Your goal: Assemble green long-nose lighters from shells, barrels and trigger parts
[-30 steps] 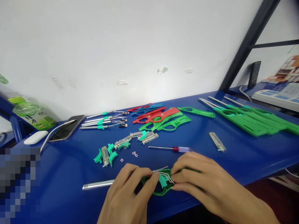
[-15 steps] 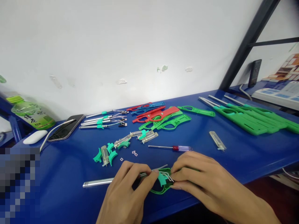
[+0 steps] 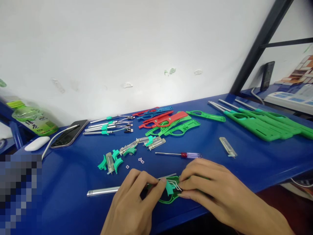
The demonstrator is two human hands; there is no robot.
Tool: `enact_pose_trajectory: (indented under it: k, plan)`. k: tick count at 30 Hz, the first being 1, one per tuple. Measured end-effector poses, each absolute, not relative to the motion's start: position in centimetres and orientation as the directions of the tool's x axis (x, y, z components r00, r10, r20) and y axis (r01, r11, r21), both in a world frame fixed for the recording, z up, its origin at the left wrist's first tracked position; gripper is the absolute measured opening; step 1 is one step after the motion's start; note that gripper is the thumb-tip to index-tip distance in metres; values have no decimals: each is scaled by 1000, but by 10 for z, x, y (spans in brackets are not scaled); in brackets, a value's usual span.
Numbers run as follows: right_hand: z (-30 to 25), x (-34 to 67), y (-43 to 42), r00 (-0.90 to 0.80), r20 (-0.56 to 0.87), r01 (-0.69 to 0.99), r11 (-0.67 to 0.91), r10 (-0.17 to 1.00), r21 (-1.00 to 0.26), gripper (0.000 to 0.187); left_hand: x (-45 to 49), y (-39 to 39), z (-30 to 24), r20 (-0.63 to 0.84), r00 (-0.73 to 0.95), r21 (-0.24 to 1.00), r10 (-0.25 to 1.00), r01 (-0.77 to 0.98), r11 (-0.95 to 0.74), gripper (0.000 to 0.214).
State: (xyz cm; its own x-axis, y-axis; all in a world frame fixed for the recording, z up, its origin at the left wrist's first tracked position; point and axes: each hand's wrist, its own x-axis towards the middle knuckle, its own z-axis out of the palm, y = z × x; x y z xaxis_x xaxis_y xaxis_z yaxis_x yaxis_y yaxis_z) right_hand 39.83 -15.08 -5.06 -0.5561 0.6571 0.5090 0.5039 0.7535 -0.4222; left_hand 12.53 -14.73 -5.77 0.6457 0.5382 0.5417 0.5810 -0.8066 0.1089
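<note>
Near the front edge, a green lighter shell half (image 3: 168, 199) lies between my two hands, its inside facing up. A silver lighter tube (image 3: 104, 191) sticks out to the left from under my left hand (image 3: 137, 199). That hand is closed, its thumb and forefinger pinching the lighter by the teal trigger (image 3: 169, 188). My right hand (image 3: 207, 186) is closed too, fingertips pressed together at the white wires (image 3: 176, 184) inside the shell. Its fingers hide the shell's right end. A screwdriver (image 3: 192, 155) with a clear handle lies just beyond the right hand.
Fuel tanks (image 3: 156, 144), teal triggers (image 3: 118, 165) and small pale clips (image 3: 141, 160) lie beyond my hands. Tube assemblies (image 3: 97, 129), red, blue and green shells (image 3: 182, 128) sit by the wall. Assembled green lighters (image 3: 264, 129) lie right; a phone (image 3: 69, 134) and bottle (image 3: 34, 119) left.
Both hands stay nearly in place. The teal trigger has shifted very slightly within the shell, and my left fingers have moved a touch.
</note>
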Motion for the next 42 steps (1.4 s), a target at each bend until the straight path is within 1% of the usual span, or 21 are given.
enact_pose_trajectory:
  k: [3,7,11,14,17,21,26,32,35,39,42]
  plan:
    - [-51,399,-151,-552,511,507,752,659,-421,11,125,-148,-59,522,671,75,527,579,-812,41]
    - [-52,399,-152,-543,525,520,753,655,-402,12,124,-150,-57,543,673,31,503,582,-812,38]
    - [-51,399,-154,-549,525,536,756,650,-376,11,126,-153,-55,498,690,4,526,604,-797,44]
    - [-51,399,-154,-549,523,528,755,652,-389,11,127,-156,-57,464,693,-40,552,639,-768,37]
    - [-52,398,-153,-549,519,525,754,655,-396,13,126,-157,-61,453,700,-61,552,642,-764,30]
    - [-53,396,-151,-543,511,534,743,667,-403,16,127,-157,-65,451,702,-81,551,647,-758,31]
    - [-53,395,-151,-540,500,533,735,677,-419,14,133,-159,-64,469,693,-135,547,668,-731,32]
    - [-55,394,-150,-521,508,547,726,686,-418,9,136,-161,-58,485,668,-125,564,692,-711,29]
    - [-55,393,-150,-515,519,544,728,682,-417,10,136,-161,-57,484,662,-106,573,694,-712,29]
    - [-54,392,-150,-520,486,541,711,703,-449,11,135,-160,-58,480,668,-88,569,682,-726,31]
    - [-51,393,-149,-538,486,536,724,689,-434,15,135,-159,-57,465,679,-75,568,670,-739,31]
